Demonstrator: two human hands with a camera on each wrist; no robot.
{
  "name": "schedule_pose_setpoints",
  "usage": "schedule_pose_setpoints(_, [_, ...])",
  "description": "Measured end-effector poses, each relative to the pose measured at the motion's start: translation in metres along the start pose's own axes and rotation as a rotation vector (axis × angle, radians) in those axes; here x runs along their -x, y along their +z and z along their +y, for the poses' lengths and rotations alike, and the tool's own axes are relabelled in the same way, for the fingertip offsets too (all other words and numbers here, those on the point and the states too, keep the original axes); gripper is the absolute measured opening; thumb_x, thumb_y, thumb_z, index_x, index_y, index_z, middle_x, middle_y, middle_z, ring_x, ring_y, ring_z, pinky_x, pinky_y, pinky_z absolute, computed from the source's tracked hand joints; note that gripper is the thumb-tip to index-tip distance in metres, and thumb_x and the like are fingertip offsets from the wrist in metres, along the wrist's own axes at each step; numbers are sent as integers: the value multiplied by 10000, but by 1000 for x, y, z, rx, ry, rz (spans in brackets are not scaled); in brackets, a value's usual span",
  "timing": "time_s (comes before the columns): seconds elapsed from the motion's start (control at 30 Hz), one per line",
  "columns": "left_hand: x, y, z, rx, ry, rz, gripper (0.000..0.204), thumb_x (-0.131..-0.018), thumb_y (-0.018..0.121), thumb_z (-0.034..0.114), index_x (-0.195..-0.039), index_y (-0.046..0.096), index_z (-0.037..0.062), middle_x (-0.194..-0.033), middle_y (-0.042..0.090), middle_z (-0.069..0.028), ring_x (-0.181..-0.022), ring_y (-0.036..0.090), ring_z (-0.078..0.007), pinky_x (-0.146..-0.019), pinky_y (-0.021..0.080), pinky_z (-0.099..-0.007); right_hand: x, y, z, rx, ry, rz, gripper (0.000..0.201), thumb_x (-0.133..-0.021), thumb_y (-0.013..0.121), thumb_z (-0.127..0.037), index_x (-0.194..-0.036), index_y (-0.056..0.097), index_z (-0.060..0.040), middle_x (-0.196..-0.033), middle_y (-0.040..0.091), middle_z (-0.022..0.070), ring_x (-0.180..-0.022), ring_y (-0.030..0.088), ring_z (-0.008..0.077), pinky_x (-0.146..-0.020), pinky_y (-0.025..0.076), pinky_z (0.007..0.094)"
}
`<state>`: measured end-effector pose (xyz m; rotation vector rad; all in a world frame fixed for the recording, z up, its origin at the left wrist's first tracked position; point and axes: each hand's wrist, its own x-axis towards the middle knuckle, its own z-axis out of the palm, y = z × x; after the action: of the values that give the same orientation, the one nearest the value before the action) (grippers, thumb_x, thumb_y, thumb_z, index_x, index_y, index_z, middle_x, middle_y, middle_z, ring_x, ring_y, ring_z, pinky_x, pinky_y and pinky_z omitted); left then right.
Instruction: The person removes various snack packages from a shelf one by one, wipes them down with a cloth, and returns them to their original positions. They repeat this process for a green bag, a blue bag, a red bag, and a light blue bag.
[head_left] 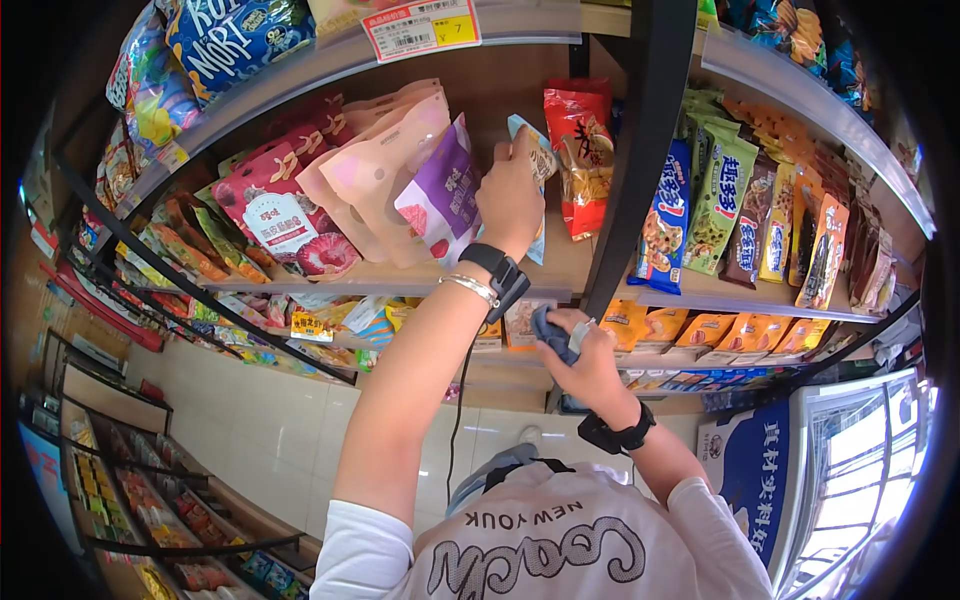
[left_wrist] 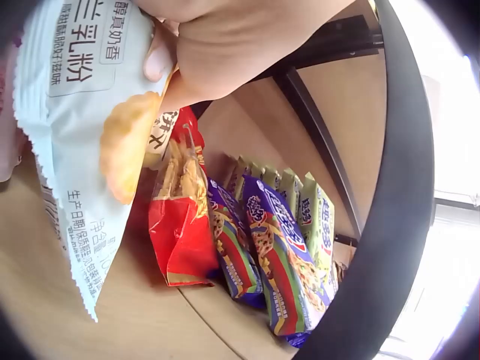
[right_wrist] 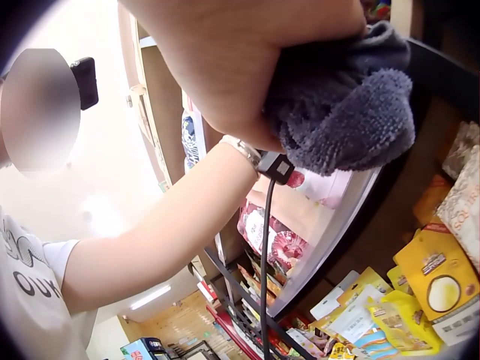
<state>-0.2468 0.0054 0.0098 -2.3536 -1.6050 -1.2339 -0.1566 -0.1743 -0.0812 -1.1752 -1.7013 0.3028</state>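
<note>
My left hand [head_left: 512,200] pinches a light blue snack bag [left_wrist: 82,150] on the middle shelf, between a purple and white raspberry bag [head_left: 445,195] and a red bag [head_left: 582,160]. The blue bag hangs upright from my fingers in the left wrist view. Lower and to the right, in front of the shelf edge, my right hand [head_left: 592,365] grips a bunched grey-blue cloth [right_wrist: 352,120]. The fingertips of the right hand are partly hidden by the cloth in the right wrist view.
A black shelf post [head_left: 640,150] stands right of the red bag, with blue and green cookie packs [head_left: 715,195] beyond it. Pink bags [head_left: 375,180] fill the left. Orange bags [head_left: 750,330] line the lower shelf. A black cable [head_left: 459,420] hangs from the left wrist.
</note>
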Motion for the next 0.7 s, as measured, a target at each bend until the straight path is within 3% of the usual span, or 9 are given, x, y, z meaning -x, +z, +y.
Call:
schedule_pose_setpoints(0.2, [-17, 29, 6, 37, 173, 42, 608, -763, 649, 29, -1340, 476, 114, -1112, 579, -139, -890, 650, -386, -734, 550, -482, 13, -13, -2, 6, 45, -10, 348, -773, 732, -86, -1085, 607, 6, -1039, 654, 210, -957, 625, 387, -843, 493, 412])
schedule_pose_setpoints(0.33, [-25, 41, -1, -49, 172, 39, 609, -749, 651, 20, -1327, 483, 113, -1107, 586, -137, -890, 654, -378, -737, 550, -477, 23, -24, 1, 9, 80, -18, 343, -775, 734, -91, -1078, 605, 4, -1024, 652, 209, -933, 626, 383, -827, 496, 411])
schedule_pose_setpoints(0.47, [-33, 30, -2, -136, 125, -53, 597, -747, 642, 3, -1314, 494, 123, -1092, 609, -134, -908, 658, -383, -746, 548, -480, 30, -28, 4, 26, 104, -14, 336, -774, 739, -95, -1066, 604, 1, -994, 649, 207, -911, 627, 379, -814, 499, 407])
schedule_pose_setpoints(0.57, [-33, 20, -7, -133, 159, -21, 576, -753, 628, -2, -1305, 503, 107, -1061, 618, -140, -903, 661, -385, -733, 549, -483, 31, -26, 5, 24, 89, -24, 338, -774, 739, -97, -1067, 604, 1, -1000, 647, 206, -893, 625, 379, -805, 501, 406])
schedule_pose_setpoints(0.6, [-31, 19, -11, -142, 227, 26, 508, -801, 581, 12, -1296, 491, 86, -1050, 611, -156, -838, 684, -371, -680, 564, -475, 30, -24, 3, 21, 88, -25, 338, -774, 740, -98, -1067, 606, 4, -1001, 648, 205, -897, 626, 381, -806, 502, 404])
schedule_pose_setpoints(0.7, [-28, 10, -12, -130, 202, 49, 534, -785, 582, -6, -1301, 493, 101, -1072, 602, -160, -840, 678, -380, -666, 561, -477, 28, -20, 1, 26, 69, -33, 337, -773, 740, -94, -1066, 610, 13, -1009, 648, 204, -906, 631, 378, -808, 505, 399])
